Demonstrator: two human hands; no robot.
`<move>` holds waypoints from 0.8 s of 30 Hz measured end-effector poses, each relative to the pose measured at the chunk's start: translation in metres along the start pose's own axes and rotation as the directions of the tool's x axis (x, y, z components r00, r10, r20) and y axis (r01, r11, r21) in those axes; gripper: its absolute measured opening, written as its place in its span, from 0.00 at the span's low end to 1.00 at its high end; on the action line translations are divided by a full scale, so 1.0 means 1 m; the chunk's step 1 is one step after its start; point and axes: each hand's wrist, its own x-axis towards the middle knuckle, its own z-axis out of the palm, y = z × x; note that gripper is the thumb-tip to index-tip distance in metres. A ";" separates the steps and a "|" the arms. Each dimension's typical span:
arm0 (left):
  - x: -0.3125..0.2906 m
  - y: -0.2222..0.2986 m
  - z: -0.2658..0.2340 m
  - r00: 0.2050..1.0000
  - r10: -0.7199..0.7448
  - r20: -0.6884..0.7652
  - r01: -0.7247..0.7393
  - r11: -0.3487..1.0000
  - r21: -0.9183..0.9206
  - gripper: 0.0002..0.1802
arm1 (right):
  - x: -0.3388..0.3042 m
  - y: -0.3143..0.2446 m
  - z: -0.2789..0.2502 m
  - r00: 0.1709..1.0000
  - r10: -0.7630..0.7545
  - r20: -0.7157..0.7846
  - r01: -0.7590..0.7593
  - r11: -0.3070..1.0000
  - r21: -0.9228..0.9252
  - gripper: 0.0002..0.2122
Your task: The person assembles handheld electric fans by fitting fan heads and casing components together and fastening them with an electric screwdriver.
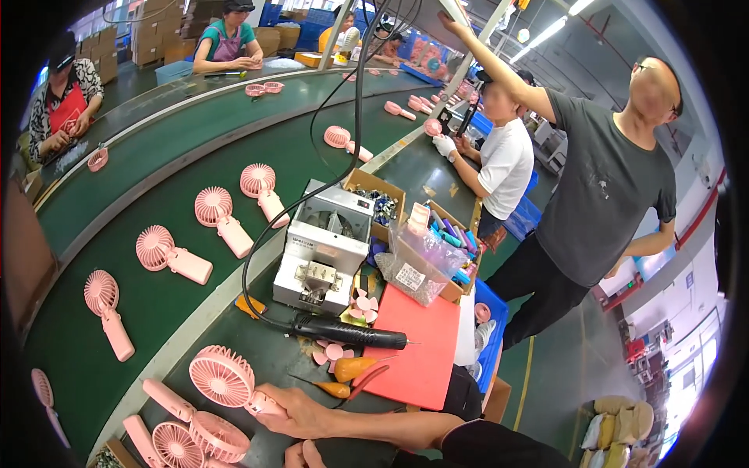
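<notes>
My right hand (296, 412) is closed around the handle of a pink handheld fan (222, 377) at the lower left of the bench. The round grille of that fan points up and left. Of my left hand (304, 455), only a couple of fingers show at the lower edge; the rest is cut off, so its grip is hidden. Just below the held fan lie several more pink fans (219, 437), close together. To the right of my right hand are an orange-handled tool (334, 388) and a black electric screwdriver (347, 332) with a cord.
A green conveyor belt (160, 312) carries several pink fans past the bench. Beyond the screwdriver stands a grey screw-feeding machine (324, 242). A red mat (409, 343), a bag of small parts (417, 265) and boxes of parts lie to the right. Two people are at the right; others sit beyond the belt.
</notes>
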 end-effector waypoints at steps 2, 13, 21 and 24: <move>0.000 -0.002 -0.001 1.000 0.005 -0.004 -0.005 1.000 0.010 0.15 | 0.001 -0.001 0.000 1.000 0.016 -0.004 -0.016 1.000 0.007 0.17; -0.001 0.000 0.000 1.000 -0.018 0.004 0.018 0.999 0.027 0.14 | 0.002 -0.006 0.002 0.995 0.097 -0.016 -0.097 0.995 -0.004 0.17; -0.001 -0.003 0.002 0.999 0.037 0.006 -0.037 0.999 0.023 0.14 | 0.001 -0.004 0.002 0.998 0.040 -0.049 -0.041 0.999 -0.018 0.17; -0.001 -0.003 0.000 0.999 0.051 -0.001 -0.051 0.999 0.017 0.14 | 0.001 -0.005 0.001 0.992 0.122 -0.014 -0.122 0.992 0.000 0.17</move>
